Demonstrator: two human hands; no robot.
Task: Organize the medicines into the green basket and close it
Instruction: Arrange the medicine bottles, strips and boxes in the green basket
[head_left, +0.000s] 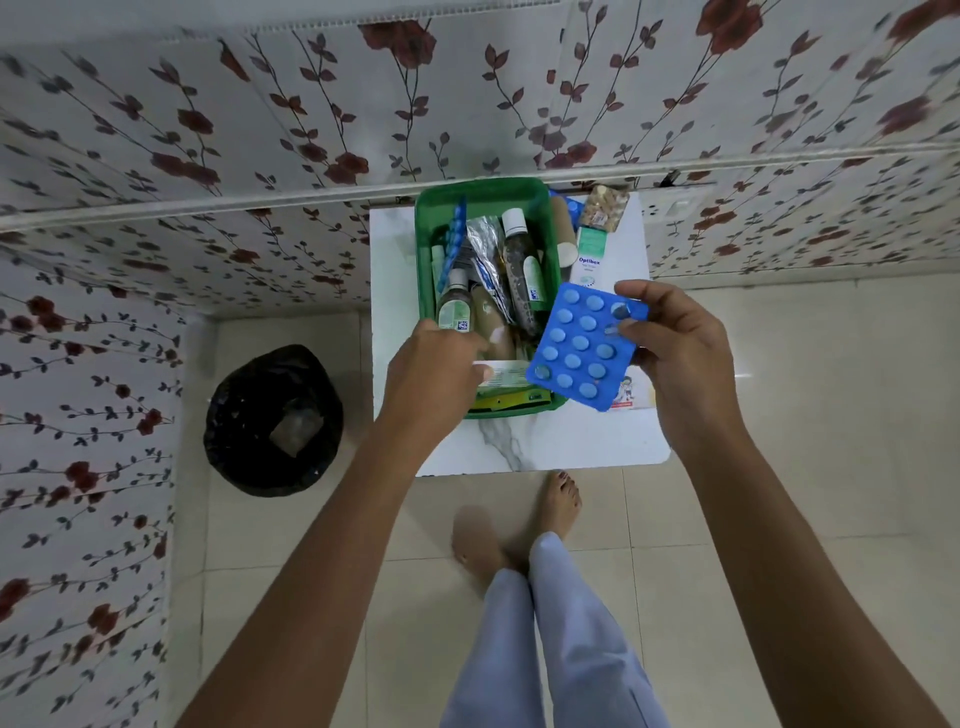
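Observation:
The green basket (545, 202) stands on a small white table (545, 441), holding bottles (522, 260), foil strips (485, 244) and a blue blister strip (454, 234) upright at its left wall. My right hand (680, 353) holds a blue blister pack (576, 348) of round tablets by its far edge, over the basket's near right corner. My left hand (431, 374) reaches into the basket's near left side, fingers closed on a white and green box (506, 374). No lid is visible.
Beside the basket on the right lie a white Optibex box (589, 254), a cardboard tube (563, 228) and a small packet (605, 208). A black-lined bin (272, 421) stands on the floor to the left. Floral walls surround the table. My bare feet (561, 499) are below it.

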